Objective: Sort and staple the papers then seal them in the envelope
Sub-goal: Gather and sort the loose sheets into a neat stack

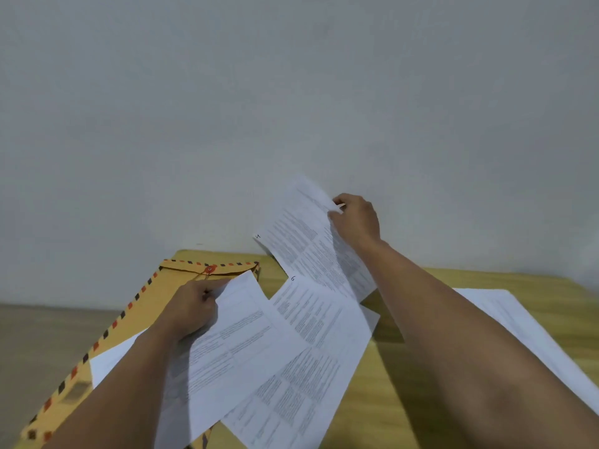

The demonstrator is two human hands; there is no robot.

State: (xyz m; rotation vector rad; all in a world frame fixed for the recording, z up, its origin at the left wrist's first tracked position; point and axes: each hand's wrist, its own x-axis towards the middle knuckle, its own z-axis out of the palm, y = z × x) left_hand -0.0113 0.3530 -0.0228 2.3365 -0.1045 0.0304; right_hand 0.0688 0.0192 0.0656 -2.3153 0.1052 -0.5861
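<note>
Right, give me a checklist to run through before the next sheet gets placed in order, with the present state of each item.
1. Right hand grips its raised sheet, marked 4: ok.
2. Left hand grips its own sheet: ok.
3. Page number readable on the lying sheet, marked 6: ok.
4. Page number readable on the left hand's sheet: cannot tell.
5. Envelope lies on the table, partly under papers: ok.
6. Stapler within reach: cannot tell, none in view.
</note>
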